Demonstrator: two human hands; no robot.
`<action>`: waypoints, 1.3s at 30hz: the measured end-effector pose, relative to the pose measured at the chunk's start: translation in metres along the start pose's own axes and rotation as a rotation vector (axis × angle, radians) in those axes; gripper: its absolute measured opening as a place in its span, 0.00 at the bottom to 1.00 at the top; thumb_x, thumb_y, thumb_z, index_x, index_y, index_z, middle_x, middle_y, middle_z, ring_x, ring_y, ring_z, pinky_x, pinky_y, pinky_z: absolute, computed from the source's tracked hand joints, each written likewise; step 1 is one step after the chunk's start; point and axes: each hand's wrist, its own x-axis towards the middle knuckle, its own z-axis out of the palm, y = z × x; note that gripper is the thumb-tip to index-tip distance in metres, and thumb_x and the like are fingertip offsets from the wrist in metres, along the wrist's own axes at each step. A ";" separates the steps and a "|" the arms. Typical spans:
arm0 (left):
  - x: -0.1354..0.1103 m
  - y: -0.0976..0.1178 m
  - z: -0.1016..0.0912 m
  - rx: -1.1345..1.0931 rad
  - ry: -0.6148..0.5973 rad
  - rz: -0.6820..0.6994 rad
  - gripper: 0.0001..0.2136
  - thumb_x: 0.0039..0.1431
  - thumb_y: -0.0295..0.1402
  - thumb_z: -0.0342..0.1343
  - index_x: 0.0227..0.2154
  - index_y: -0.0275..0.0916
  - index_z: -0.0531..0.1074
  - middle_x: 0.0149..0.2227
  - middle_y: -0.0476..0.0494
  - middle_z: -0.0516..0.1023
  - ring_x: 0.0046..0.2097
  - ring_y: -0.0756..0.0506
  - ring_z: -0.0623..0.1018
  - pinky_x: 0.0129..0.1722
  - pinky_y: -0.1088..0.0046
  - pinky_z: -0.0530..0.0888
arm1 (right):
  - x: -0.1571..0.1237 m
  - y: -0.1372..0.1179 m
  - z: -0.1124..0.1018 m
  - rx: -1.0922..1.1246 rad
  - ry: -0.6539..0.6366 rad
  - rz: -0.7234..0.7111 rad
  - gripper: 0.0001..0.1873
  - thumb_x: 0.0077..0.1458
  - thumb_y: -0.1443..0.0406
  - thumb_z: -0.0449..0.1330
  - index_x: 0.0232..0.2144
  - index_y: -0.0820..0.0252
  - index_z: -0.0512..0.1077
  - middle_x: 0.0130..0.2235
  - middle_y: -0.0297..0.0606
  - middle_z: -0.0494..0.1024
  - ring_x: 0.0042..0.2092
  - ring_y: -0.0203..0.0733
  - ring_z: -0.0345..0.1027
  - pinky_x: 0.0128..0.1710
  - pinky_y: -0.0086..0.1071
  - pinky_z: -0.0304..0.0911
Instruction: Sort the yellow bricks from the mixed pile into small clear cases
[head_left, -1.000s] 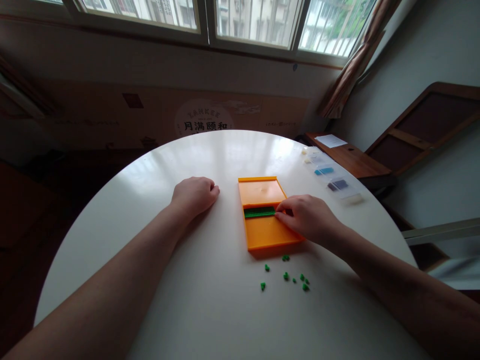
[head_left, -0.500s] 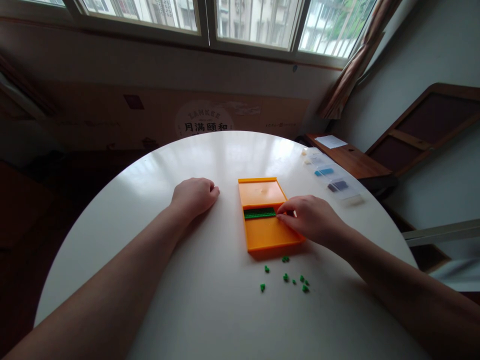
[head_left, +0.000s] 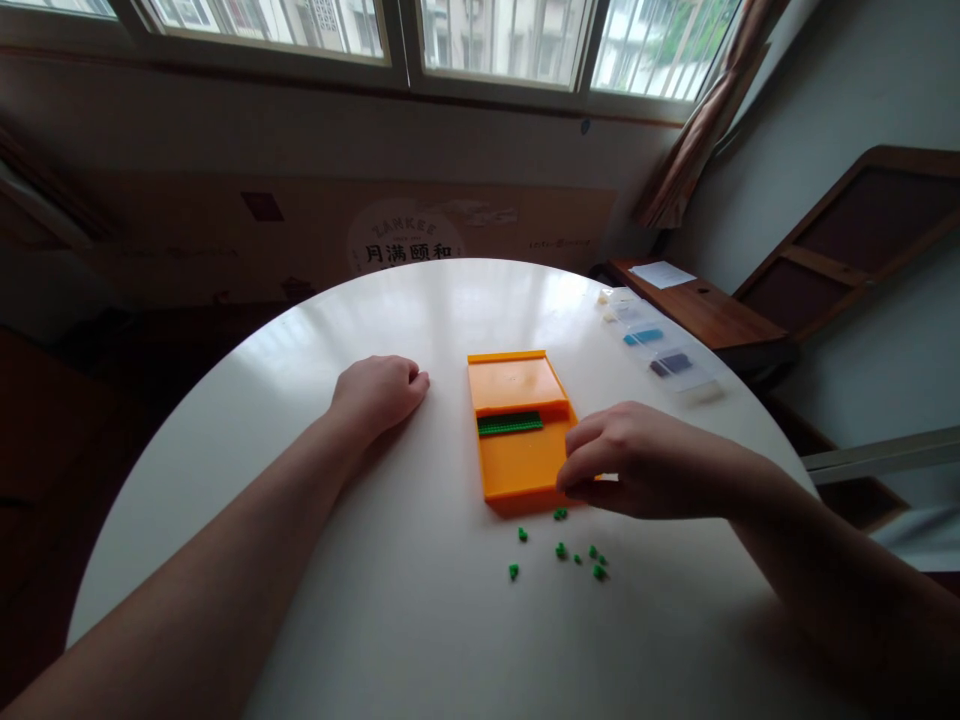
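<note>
An orange tray (head_left: 517,455) lies on the round white table (head_left: 420,620), with a strip of small green bricks (head_left: 510,423) set across its middle. Several loose green bricks (head_left: 561,550) are scattered on the table just in front of the tray. My right hand (head_left: 637,460) hovers over the tray's near right corner, fingers curled downward toward the loose bricks; nothing shows in them. Left of the tray, my left hand (head_left: 379,390) rests on the table in a loose fist, holding nothing.
Clear bags (head_left: 660,350) with blue, dark and pale pieces lie at the table's far right edge. A wooden side table (head_left: 705,310) with a sheet of paper stands beyond it. Windows and a curtain run along the back wall.
My right hand has drawn back from the green strip in the tray toward the tray's near right corner and the loose bricks. My left hand has stayed put.
</note>
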 end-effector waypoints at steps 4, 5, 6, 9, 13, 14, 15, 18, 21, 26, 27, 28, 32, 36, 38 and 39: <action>0.000 0.001 0.000 0.011 0.008 0.002 0.19 0.59 0.46 0.43 0.30 0.45 0.78 0.38 0.43 0.83 0.41 0.38 0.79 0.31 0.68 0.68 | -0.001 -0.010 0.003 -0.056 -0.080 -0.010 0.10 0.57 0.69 0.58 0.27 0.54 0.76 0.28 0.31 0.75 0.30 0.34 0.65 0.31 0.27 0.55; 0.000 0.001 0.000 0.014 0.009 0.001 0.19 0.59 0.46 0.43 0.31 0.45 0.78 0.38 0.43 0.83 0.41 0.38 0.79 0.31 0.68 0.68 | -0.001 -0.011 0.004 -0.069 -0.085 -0.008 0.10 0.57 0.69 0.57 0.26 0.54 0.75 0.28 0.31 0.74 0.29 0.33 0.64 0.30 0.28 0.54; 0.000 0.001 0.001 0.018 0.009 -0.003 0.19 0.59 0.46 0.43 0.31 0.45 0.78 0.38 0.43 0.83 0.41 0.39 0.79 0.31 0.68 0.68 | -0.001 -0.013 0.004 -0.081 -0.087 -0.005 0.10 0.57 0.69 0.57 0.25 0.55 0.75 0.27 0.30 0.74 0.28 0.33 0.63 0.30 0.28 0.53; 0.000 0.001 0.001 0.028 0.001 -0.017 0.19 0.59 0.46 0.43 0.31 0.45 0.78 0.38 0.44 0.83 0.41 0.39 0.79 0.30 0.69 0.67 | 0.001 -0.014 0.006 -0.108 -0.093 0.000 0.11 0.55 0.70 0.57 0.24 0.56 0.74 0.26 0.30 0.73 0.27 0.33 0.61 0.28 0.29 0.51; 0.000 0.002 0.000 0.024 -0.008 -0.020 0.20 0.59 0.46 0.42 0.32 0.45 0.78 0.39 0.44 0.83 0.41 0.39 0.79 0.30 0.69 0.67 | 0.003 -0.013 0.008 -0.119 -0.107 -0.007 0.09 0.54 0.71 0.57 0.25 0.56 0.74 0.27 0.30 0.73 0.28 0.33 0.61 0.28 0.29 0.52; 0.000 0.002 -0.001 0.022 -0.009 -0.019 0.20 0.59 0.46 0.42 0.32 0.45 0.78 0.39 0.44 0.83 0.41 0.39 0.79 0.30 0.69 0.67 | 0.004 -0.012 0.009 -0.122 -0.107 -0.006 0.09 0.54 0.71 0.58 0.25 0.56 0.74 0.27 0.30 0.73 0.28 0.33 0.62 0.28 0.29 0.52; 0.000 0.002 -0.001 0.019 -0.009 -0.017 0.20 0.59 0.46 0.42 0.33 0.45 0.78 0.39 0.44 0.83 0.41 0.39 0.79 0.30 0.69 0.67 | 0.004 -0.012 0.010 -0.123 -0.107 -0.004 0.09 0.54 0.71 0.58 0.25 0.56 0.74 0.28 0.30 0.74 0.28 0.33 0.62 0.28 0.29 0.52; 0.000 0.002 -0.001 0.011 -0.006 -0.013 0.20 0.59 0.46 0.42 0.32 0.45 0.78 0.38 0.43 0.82 0.41 0.39 0.79 0.30 0.68 0.67 | 0.005 -0.011 0.011 -0.121 -0.108 0.007 0.08 0.53 0.71 0.58 0.25 0.55 0.74 0.28 0.30 0.74 0.29 0.34 0.63 0.29 0.29 0.52; -0.001 0.001 -0.001 0.005 -0.001 -0.014 0.19 0.59 0.46 0.42 0.31 0.45 0.78 0.38 0.44 0.83 0.41 0.39 0.79 0.30 0.68 0.66 | 0.004 -0.011 0.011 -0.127 -0.110 0.019 0.09 0.53 0.71 0.58 0.24 0.56 0.73 0.27 0.30 0.73 0.28 0.33 0.62 0.28 0.29 0.52; -0.001 0.001 0.000 0.009 0.001 -0.007 0.20 0.59 0.46 0.42 0.32 0.45 0.78 0.39 0.44 0.83 0.40 0.39 0.79 0.30 0.68 0.67 | 0.003 -0.012 0.010 -0.129 -0.123 0.030 0.08 0.53 0.71 0.58 0.24 0.56 0.72 0.26 0.28 0.73 0.27 0.32 0.60 0.27 0.29 0.51; -0.001 0.001 0.000 0.009 0.002 -0.009 0.20 0.59 0.46 0.42 0.32 0.45 0.78 0.39 0.44 0.83 0.41 0.39 0.79 0.30 0.69 0.67 | 0.003 -0.012 0.009 -0.125 -0.126 0.031 0.08 0.52 0.70 0.59 0.23 0.56 0.72 0.26 0.28 0.73 0.27 0.32 0.60 0.27 0.29 0.50; 0.000 0.001 0.000 0.008 0.003 -0.010 0.20 0.59 0.46 0.42 0.32 0.45 0.78 0.39 0.44 0.83 0.41 0.40 0.79 0.30 0.69 0.66 | 0.003 -0.013 0.009 -0.121 -0.129 0.032 0.07 0.52 0.70 0.59 0.23 0.57 0.72 0.26 0.28 0.73 0.27 0.32 0.60 0.27 0.29 0.50; 0.000 0.001 0.000 0.012 -0.001 -0.003 0.20 0.59 0.46 0.42 0.32 0.45 0.78 0.39 0.44 0.83 0.40 0.40 0.79 0.29 0.69 0.66 | 0.003 -0.013 0.008 -0.113 -0.146 0.035 0.07 0.52 0.70 0.60 0.23 0.57 0.72 0.26 0.28 0.73 0.27 0.32 0.61 0.27 0.29 0.49; 0.001 0.000 0.001 0.020 -0.010 -0.005 0.20 0.59 0.46 0.42 0.32 0.44 0.78 0.39 0.43 0.83 0.40 0.40 0.78 0.29 0.69 0.66 | 0.003 -0.011 0.009 -0.098 -0.166 0.032 0.07 0.52 0.69 0.60 0.22 0.58 0.72 0.26 0.29 0.73 0.27 0.32 0.60 0.26 0.30 0.48; 0.001 0.001 0.001 0.017 -0.010 -0.005 0.20 0.59 0.46 0.42 0.32 0.44 0.78 0.38 0.43 0.83 0.40 0.40 0.78 0.29 0.69 0.66 | 0.004 -0.011 0.009 -0.080 -0.173 0.023 0.07 0.52 0.69 0.59 0.22 0.58 0.72 0.26 0.30 0.73 0.26 0.32 0.60 0.26 0.30 0.48; 0.001 0.001 0.000 0.013 -0.009 -0.004 0.20 0.59 0.46 0.42 0.32 0.44 0.78 0.38 0.43 0.83 0.40 0.39 0.78 0.30 0.69 0.66 | 0.004 -0.010 0.009 -0.066 -0.173 0.016 0.07 0.52 0.69 0.59 0.23 0.58 0.72 0.26 0.30 0.73 0.27 0.32 0.60 0.26 0.29 0.48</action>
